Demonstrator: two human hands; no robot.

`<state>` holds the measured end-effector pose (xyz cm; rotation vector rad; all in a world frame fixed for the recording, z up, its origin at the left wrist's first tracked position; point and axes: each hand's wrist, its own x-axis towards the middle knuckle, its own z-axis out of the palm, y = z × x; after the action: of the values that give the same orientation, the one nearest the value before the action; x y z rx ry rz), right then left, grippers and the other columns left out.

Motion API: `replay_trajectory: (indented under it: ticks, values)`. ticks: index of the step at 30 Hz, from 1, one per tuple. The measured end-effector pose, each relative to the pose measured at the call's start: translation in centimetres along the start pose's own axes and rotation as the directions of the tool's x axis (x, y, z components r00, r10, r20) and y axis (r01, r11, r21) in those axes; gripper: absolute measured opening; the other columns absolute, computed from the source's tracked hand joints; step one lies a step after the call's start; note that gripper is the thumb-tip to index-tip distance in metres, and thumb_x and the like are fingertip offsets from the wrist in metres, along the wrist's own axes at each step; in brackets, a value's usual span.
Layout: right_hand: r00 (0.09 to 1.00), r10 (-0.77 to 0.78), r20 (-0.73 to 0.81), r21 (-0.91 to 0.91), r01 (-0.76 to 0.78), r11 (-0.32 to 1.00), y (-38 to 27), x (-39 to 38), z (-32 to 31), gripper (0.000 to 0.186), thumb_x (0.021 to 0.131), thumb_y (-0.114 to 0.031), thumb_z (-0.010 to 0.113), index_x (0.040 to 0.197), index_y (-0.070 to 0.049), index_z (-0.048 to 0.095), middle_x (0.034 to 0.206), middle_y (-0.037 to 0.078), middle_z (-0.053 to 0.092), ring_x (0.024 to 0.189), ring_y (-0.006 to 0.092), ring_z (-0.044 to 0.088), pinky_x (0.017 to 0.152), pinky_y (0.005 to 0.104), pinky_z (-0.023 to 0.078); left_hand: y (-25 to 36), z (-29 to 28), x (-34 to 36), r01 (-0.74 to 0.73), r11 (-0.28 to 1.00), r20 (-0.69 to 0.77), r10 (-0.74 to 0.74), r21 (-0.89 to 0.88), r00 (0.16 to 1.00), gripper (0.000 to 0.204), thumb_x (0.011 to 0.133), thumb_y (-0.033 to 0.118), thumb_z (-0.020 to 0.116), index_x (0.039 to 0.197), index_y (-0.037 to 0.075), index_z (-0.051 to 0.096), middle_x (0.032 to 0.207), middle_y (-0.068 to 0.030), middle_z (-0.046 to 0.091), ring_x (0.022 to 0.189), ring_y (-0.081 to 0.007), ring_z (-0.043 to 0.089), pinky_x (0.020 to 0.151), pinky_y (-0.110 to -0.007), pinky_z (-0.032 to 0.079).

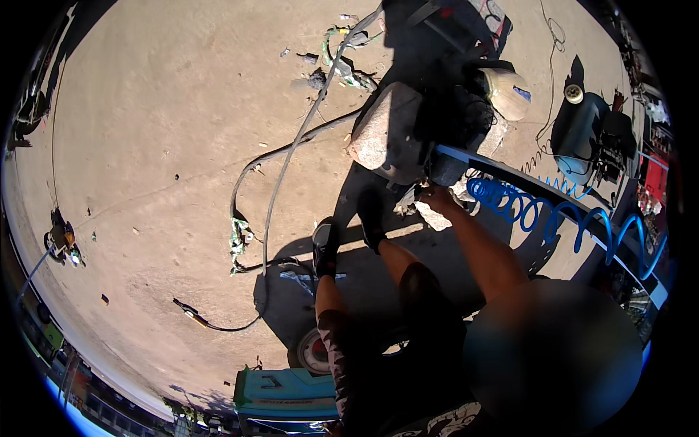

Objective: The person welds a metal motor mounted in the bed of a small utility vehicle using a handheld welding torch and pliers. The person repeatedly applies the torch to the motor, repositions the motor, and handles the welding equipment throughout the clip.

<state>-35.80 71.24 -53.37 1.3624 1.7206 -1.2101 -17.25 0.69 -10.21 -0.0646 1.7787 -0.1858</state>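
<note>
My right arm reaches up from the lower right. At its end, my right hand (437, 197) is in shadow with its fingers curled in. What lies in them is too dark to make out. Just below the hand is a pale, rough-edged lump (433, 217). Dark, shaded parts surround the hand, and a large pale rounded object (382, 131) stands beyond it to the left. Close by on the right is the end of a long blue beam (455, 152). My left hand does not show. A dark blurred round shape (557, 353) covers the lower right.
A coiled blue hose (579, 222) runs along the beam. Grey cables (291, 156) cross the ground on the left, one ending in an electrode holder (191, 313). A tank (582, 138) stands far right, near a pale domed object (507, 95). A teal vehicle (284, 390) is below.
</note>
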Motion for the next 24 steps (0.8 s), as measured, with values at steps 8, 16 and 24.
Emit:
replay_trajectory:
  ticks: [8,16,24]
  values:
    - [0.976,-0.167,-0.137,-0.396,0.101,0.913,1.4,8.0,0.4,0.040,0.074,-0.022,0.070,0.106,0.003,0.067,0.095,0.022,0.070,0.086,0.0335,0.070,0.072,0.0418,0.055,4.4,-2.0,0.6,0.135,0.970,0.059,-0.126,-0.204,0.990,0.041,0.095,0.032,0.057,0.129,0.008,0.055,0.111,-0.0184,0.061,0.089,-0.0332,0.060,0.077,-0.045,0.048]
    - [0.992,-0.118,0.054,-0.469,0.130,0.874,6.2,-10.2,5.1,0.033,0.077,-0.024,0.065,0.104,-0.007,0.074,0.098,0.024,0.070,0.095,0.0366,0.068,0.087,0.0444,0.053,6.3,-4.7,-0.2,0.163,0.828,0.030,-0.175,-0.536,0.984,0.038,0.092,0.033,0.060,0.119,0.006,0.061,0.092,-0.0136,0.065,0.072,-0.0228,0.061,0.063,-0.038,0.048]
    - [0.966,-0.173,0.194,-0.634,0.258,0.729,6.8,-25.2,-3.5,0.018,0.072,-0.016,0.068,0.086,-0.007,0.077,0.088,0.016,0.073,0.082,0.0332,0.070,0.074,0.0419,0.055,7.9,-6.8,-0.2,0.132,0.479,0.010,-0.248,-0.868,0.969,0.042,0.089,0.036,0.063,0.114,0.002,0.064,0.079,-0.0089,0.067,0.061,-0.0147,0.061,0.054,-0.032,0.048]
